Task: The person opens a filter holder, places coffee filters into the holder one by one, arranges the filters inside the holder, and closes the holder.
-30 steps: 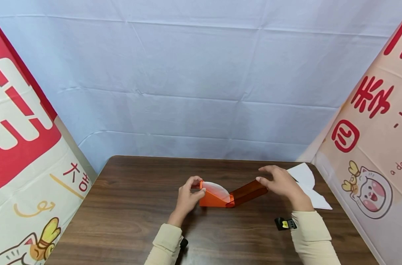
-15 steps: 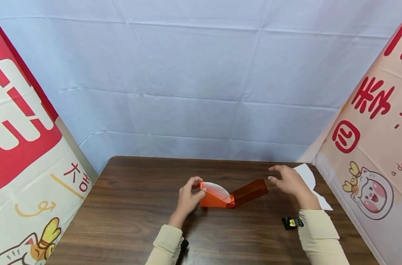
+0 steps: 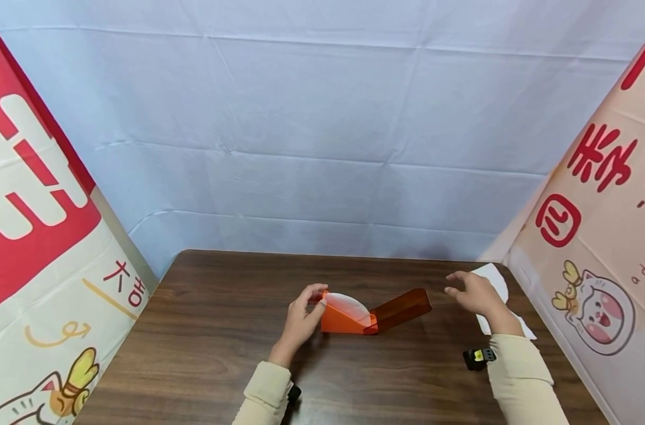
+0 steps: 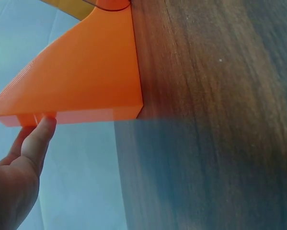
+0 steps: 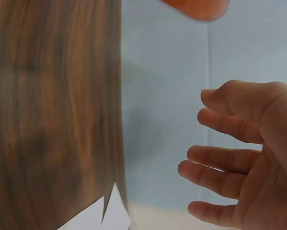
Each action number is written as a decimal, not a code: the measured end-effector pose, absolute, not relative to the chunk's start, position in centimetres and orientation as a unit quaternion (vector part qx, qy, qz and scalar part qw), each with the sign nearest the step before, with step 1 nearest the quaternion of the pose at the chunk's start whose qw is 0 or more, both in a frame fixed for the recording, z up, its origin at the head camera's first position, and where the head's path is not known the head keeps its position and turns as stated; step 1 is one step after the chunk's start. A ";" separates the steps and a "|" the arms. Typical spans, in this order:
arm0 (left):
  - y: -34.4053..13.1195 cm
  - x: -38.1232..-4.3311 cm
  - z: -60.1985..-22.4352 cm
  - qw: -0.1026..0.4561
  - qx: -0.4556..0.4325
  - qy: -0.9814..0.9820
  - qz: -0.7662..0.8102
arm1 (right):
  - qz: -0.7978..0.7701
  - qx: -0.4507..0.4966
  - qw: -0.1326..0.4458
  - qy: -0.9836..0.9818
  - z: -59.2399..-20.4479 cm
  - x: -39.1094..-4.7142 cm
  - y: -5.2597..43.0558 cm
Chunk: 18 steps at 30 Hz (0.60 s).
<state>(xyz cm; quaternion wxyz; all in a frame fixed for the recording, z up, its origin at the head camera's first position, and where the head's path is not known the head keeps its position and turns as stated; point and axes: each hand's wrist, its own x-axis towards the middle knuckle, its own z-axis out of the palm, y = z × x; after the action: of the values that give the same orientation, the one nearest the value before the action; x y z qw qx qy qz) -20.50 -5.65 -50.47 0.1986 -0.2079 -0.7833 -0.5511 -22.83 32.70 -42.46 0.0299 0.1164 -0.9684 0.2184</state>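
An orange plastic case (image 3: 340, 324) with a sloped top stands on the table, its hinged brown see-through lid (image 3: 402, 310) swung out to the right. White, round-edged sheets (image 3: 349, 302) show inside it. My left hand (image 3: 299, 319) holds the case's left end between thumb and fingers; in the left wrist view a fingertip (image 4: 48, 122) meets its end wall. To the right of the lid, my right hand (image 3: 478, 295) hovers with fingers spread, holding nothing. The right wrist view shows this hand (image 5: 253, 163) with its fingers apart and part of an orange shape at the top.
White paper pieces with curved and pointed edges (image 3: 493, 274) lie at the table's right back, partly hidden by my right hand. Pale cloth (image 3: 322, 130) hangs behind the dark wooden table (image 3: 221, 330), and printed cloths hang at both sides.
My right hand has moved off the lid's end toward the right, over the paper pieces. The lid has stayed swung out, and my left hand has kept its place on the case.
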 end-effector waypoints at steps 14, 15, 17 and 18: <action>-5.7 -20.4 -50.0 0.176 -0.193 -0.784 -0.563 | 0.209 0.104 0.038 -0.972 -44.6 -23.8 35.3; -5.6 -20.1 -49.6 0.174 -0.191 -0.784 -0.565 | 0.208 0.101 0.036 -0.972 -44.7 -23.9 35.5; -5.6 -20.1 -49.5 0.170 -0.187 -0.784 -0.567 | 0.204 0.094 0.030 -0.974 -45.0 -24.0 35.8; -5.6 -19.8 -49.0 0.166 -0.185 -0.781 -0.572 | 0.203 0.091 0.027 -0.975 -45.1 -24.0 36.0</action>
<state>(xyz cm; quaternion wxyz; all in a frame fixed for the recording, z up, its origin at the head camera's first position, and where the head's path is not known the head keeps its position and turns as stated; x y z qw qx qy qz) -19.80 -5.56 -49.05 0.1664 -0.1846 -0.7815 -0.5723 -24.01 35.99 -45.13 0.0267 0.0912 -0.9746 0.2026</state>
